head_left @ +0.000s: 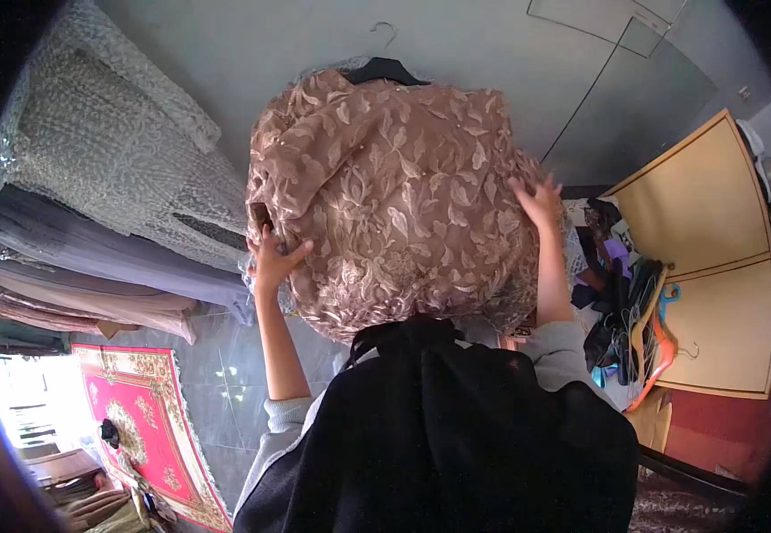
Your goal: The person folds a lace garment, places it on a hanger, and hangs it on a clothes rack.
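A dusty-pink garment (pixel 403 195) with raised leaf-shaped lace hangs in front of me on a black hanger (pixel 384 71), its metal hook above the collar. My left hand (pixel 276 260) lies at the garment's lower left side, near a dark sleeve opening, fingers apart. On the right side, my right hand (pixel 540 202) touches the lace with its fingers spread. Grey, lighter fabric shows behind the garment at its top and side edges.
Silvery and grey gowns (pixel 128 142) hang at the left. A red patterned rug (pixel 137 400) lies on grey floor tiles (pixel 234 382) at the lower left. Right of the garment are a wooden cabinet (pixel 705 213), piled clothes and an orange hanger (pixel 663 355).
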Tool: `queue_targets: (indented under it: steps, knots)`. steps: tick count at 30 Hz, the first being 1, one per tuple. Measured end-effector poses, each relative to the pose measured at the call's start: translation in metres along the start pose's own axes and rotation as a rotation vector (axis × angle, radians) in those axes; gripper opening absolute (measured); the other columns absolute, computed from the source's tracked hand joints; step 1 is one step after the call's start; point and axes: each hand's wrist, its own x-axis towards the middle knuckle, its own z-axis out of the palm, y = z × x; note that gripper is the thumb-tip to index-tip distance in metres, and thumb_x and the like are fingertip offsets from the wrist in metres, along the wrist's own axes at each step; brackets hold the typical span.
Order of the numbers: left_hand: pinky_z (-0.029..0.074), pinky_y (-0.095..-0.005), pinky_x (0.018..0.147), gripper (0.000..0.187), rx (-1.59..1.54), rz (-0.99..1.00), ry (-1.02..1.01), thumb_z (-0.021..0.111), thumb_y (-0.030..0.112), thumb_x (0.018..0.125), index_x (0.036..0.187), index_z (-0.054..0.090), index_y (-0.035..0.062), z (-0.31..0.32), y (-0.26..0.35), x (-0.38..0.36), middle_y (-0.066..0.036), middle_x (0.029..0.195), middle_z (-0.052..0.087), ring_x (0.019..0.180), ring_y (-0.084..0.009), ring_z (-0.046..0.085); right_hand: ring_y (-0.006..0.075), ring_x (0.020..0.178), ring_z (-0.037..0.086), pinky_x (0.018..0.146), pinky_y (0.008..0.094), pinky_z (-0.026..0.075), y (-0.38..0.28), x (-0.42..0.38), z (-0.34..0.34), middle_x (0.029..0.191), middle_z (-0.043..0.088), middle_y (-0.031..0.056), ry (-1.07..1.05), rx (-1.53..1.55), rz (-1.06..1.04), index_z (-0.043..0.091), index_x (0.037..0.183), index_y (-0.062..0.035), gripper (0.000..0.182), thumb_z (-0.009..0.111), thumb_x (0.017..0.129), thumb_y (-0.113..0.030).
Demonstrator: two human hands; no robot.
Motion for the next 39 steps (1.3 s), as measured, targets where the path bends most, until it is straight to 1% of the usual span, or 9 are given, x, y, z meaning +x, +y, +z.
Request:
queue_targets:
  steps: [4,9,12,16,24,27,30,36,39]
  knots:
    - [0.031,-0.0457,0.096,0.057,-0.404,-0.06,-0.313,0.082,0.039,0.06,0.096,0.065,-0.002,-0.003,0.005,-0.009,-0.019,0.095,0.065,0.125,-0.039,0.032,0.0426,0.134,0.013,0.104,0.0567,0.02,0.007,-0.009,0.019,0.141,0.035,0.0158,-0.006,-0.026,-0.15,0.065,0.11,-0.0141,0.062,0.067,0.068,-0.06]
    - [0.011,-0.0379,0.11,0.032,-0.099,0.263,0.315,0.08,0.02,0.062,0.081,0.062,0.001,0.006,-0.012,-0.014,-0.01,0.084,0.065,0.089,-0.0191,0.059,0.0334,0.137,0.013,0.097,0.07,0.012,-0.015,-0.021,-0.011,0.143,0.035,0.0048,0.133,-0.202,-0.505,0.069,0.069,-0.0078,0.035,0.073,0.072,-0.042]
    - [0.021,-0.0471,0.106,0.05,-0.27,0.222,0.463,0.081,0.024,0.06,0.102,0.063,0.0045,-0.021,0.019,-0.006,-0.021,0.119,0.055,0.129,-0.0427,0.027,0.0317,0.135,0.021,0.099,0.0668,0.01,-0.011,0.002,-0.033,0.137,0.044,-0.001,0.29,-0.057,-0.528,0.062,0.056,-0.0082,0.043,0.068,0.074,-0.048]
    - [0.015,-0.0499,0.109,0.073,0.232,0.609,0.569,0.077,0.021,0.065,0.131,0.046,0.0106,-0.086,0.047,0.081,-0.017,0.127,0.051,0.124,-0.0365,0.039,0.0328,0.129,0.034,0.097,0.0617,0.024,-0.017,0.09,-0.071,0.135,0.046,0.0,0.485,0.275,-0.717,0.065,0.066,-0.0053,0.047,0.068,0.073,-0.051]
    - [0.041,-0.0357,0.091,0.079,0.077,0.255,0.511,0.073,0.058,0.062,0.114,0.058,0.0002,-0.139,0.182,0.205,-0.019,0.102,0.065,0.103,-0.0317,0.058,0.0337,0.107,0.054,0.099,0.0515,0.032,-0.141,0.219,-0.124,0.12,0.058,0.0102,0.427,0.435,-0.656,0.07,0.087,-0.0074,0.049,0.061,0.077,-0.054]
    - [0.044,-0.0319,0.085,0.069,-0.389,0.566,0.256,0.073,0.044,0.073,0.12,0.053,-0.0028,-0.117,0.162,0.192,-0.013,0.105,0.063,0.096,-0.0217,0.059,0.0429,0.133,0.016,0.095,0.0768,0.009,-0.161,0.178,-0.103,0.141,0.032,0.0135,0.203,0.204,-0.395,0.054,0.122,-0.0144,0.069,0.049,0.078,-0.067]
    - [0.04,-0.0295,0.089,0.057,-0.584,0.133,0.136,0.074,0.036,0.074,0.116,0.057,0.0011,-0.089,0.1,0.153,-0.008,0.109,0.06,0.099,-0.015,0.054,0.0414,0.135,0.014,0.098,0.0688,0.014,-0.137,0.124,-0.065,0.146,0.022,0.0193,0.194,0.187,-0.374,0.054,0.124,-0.012,0.063,0.046,0.083,-0.061]
    - [0.033,-0.0436,0.098,0.076,0.273,-0.107,0.455,0.077,0.052,0.063,0.114,0.057,0.0,0.026,-0.012,0.009,-0.015,0.104,0.062,0.099,-0.0289,0.057,0.0371,0.136,0.016,0.102,0.065,0.009,-0.076,-0.024,-0.011,0.147,0.023,0.0157,0.13,0.287,-0.526,0.063,0.112,-0.0196,0.038,0.05,0.089,-0.046]
    - [0.015,-0.0549,0.106,0.075,0.021,-0.309,0.243,0.074,0.059,0.06,0.098,0.062,-0.0049,0.035,0.029,-0.05,-0.023,0.139,0.035,0.132,-0.0479,0.017,0.0394,0.136,0.015,0.102,0.0638,0.012,-0.08,-0.071,0.017,0.145,0.027,0.0175,0.145,0.3,-0.642,0.065,0.109,-0.0158,0.037,0.049,0.089,-0.043]
